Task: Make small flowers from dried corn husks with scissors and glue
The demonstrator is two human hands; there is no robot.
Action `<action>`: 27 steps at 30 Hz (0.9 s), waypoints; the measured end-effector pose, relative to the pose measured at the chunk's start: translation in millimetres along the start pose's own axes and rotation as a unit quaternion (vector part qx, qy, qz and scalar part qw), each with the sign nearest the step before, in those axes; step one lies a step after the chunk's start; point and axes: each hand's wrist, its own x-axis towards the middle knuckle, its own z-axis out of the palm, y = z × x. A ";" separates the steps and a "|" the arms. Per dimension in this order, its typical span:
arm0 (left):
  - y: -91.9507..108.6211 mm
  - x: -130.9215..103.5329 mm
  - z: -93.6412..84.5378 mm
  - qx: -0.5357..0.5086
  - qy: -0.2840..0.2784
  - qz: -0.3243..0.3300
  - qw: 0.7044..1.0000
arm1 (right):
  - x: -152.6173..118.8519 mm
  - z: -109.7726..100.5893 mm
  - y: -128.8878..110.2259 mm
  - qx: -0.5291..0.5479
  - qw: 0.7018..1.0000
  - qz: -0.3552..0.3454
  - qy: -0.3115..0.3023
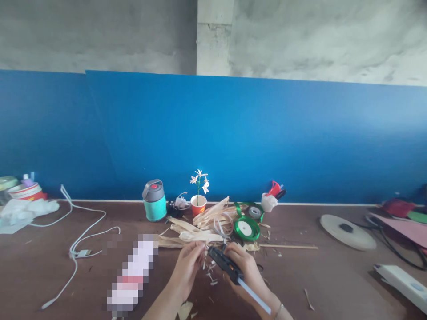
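Observation:
My right hand [242, 262] is wrapped round a black glue gun [227, 265], with a pale glue stick [255, 297] jutting from its back end. Its nozzle points up and left towards my left hand [192, 260], whose fingers are pinched together close to the tip. What those fingers hold is too small to make out. Just beyond both hands lie dried pale husks [200, 231] and a green ribbon spool [246, 228]. White flowers [199, 180] on a green stem stand in a small red and white cup [199, 206] behind the husks.
A turquoise flask [155, 202] stands left of the cup. White cables [80, 240] lie at the left. A white cup of tools [268, 202], a thin stick [288, 246], a round lid [348, 232] and a white power strip [402, 284] are towards the right. Scraps litter the table.

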 end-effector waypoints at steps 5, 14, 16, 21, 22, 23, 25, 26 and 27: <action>-0.8 0.7 -1.1 -0.005 0.012 -0.004 1.000 | 0.5 -0.2 0.9 0.003 1.000 -0.013 0.004; 0.9 0.0 0.8 0.009 0.003 0.003 1.000 | 0.0 2.6 5.0 0.006 1.000 -0.013 0.008; 0.8 0.0 0.9 0.007 0.002 0.002 1.000 | -0.1 3.1 6.3 0.005 1.000 -0.013 0.006; 1.0 0.3 0.9 0.013 -0.007 0.008 1.000 | 0.0 2.8 5.2 0.004 1.000 -0.009 0.013; 0.9 0.3 0.8 0.013 -0.007 0.009 1.000 | 0.1 2.4 4.3 0.003 1.000 -0.006 0.013; 0.8 0.3 0.7 0.012 -0.005 0.009 1.000 | 0.2 2.0 3.4 0.002 1.000 -0.003 0.013; 0.5 0.2 0.4 0.010 -0.002 0.008 1.000 | 0.3 0.9 1.7 0.000 1.000 0.004 0.008; 0.4 0.0 0.2 0.009 -0.001 0.008 1.000 | 0.4 0.5 1.1 -0.001 1.000 0.007 0.005; 0.3 -0.1 0.1 0.010 -0.001 0.007 1.000 | 0.3 0.1 0.8 -0.001 1.000 0.008 0.001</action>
